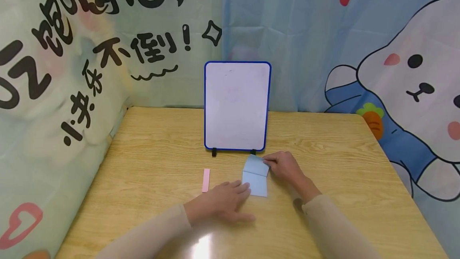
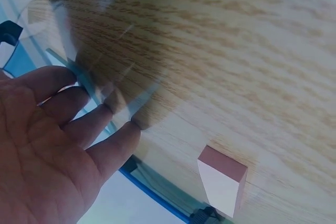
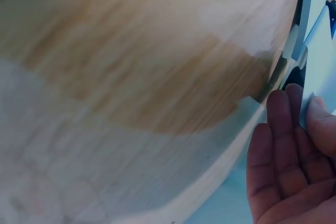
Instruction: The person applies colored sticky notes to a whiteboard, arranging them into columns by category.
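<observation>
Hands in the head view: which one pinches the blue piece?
The right hand, farther from the pink piece: it pinches the blue piece by its right edge. The left hand, thumb held out, pinches nothing.

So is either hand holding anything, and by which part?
The right hand pinches the light-blue paper by the right edge of its far panel; the left hand holds nothing.
</observation>
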Demonstrator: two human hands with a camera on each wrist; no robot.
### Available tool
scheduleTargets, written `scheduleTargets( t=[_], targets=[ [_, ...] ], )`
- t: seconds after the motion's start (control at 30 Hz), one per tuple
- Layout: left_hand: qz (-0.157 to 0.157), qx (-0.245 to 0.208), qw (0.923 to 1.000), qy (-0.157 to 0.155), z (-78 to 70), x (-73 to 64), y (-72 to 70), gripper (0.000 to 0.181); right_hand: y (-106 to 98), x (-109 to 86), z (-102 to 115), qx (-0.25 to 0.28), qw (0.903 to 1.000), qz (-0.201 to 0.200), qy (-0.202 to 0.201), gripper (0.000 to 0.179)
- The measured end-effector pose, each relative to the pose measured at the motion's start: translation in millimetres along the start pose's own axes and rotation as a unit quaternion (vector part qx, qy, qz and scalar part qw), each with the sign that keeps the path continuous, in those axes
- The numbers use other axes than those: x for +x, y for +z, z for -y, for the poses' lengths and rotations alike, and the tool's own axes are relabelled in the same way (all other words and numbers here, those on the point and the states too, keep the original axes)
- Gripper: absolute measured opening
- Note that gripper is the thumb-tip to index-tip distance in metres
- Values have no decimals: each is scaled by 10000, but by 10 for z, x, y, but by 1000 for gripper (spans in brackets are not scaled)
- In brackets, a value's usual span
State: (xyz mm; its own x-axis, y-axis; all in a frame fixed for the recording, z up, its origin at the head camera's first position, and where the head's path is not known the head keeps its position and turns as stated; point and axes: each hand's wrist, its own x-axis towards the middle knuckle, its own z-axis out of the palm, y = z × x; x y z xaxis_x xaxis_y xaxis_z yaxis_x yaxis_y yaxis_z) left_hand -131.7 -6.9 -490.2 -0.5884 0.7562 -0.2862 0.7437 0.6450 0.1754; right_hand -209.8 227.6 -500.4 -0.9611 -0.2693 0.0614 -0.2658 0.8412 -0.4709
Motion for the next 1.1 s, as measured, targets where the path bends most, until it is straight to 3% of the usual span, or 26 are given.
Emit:
scheduleTargets(
  t=[0.67, 0.97, 1.1],
  targets=[
    [96, -113, 9999, -38, 4, 12, -9, 90, -56, -21, -74, 126, 9992, -366, 24, 17],
    [91, -144, 9999, -32, -12, 14, -5, 89, -160, -73, -81, 297, 9935, -1059, -306, 16],
    [95, -188, 9998, -55, -15, 6, -19, 89, -226, -91, -62, 382, 9913, -1103, -610, 17]
  ],
)
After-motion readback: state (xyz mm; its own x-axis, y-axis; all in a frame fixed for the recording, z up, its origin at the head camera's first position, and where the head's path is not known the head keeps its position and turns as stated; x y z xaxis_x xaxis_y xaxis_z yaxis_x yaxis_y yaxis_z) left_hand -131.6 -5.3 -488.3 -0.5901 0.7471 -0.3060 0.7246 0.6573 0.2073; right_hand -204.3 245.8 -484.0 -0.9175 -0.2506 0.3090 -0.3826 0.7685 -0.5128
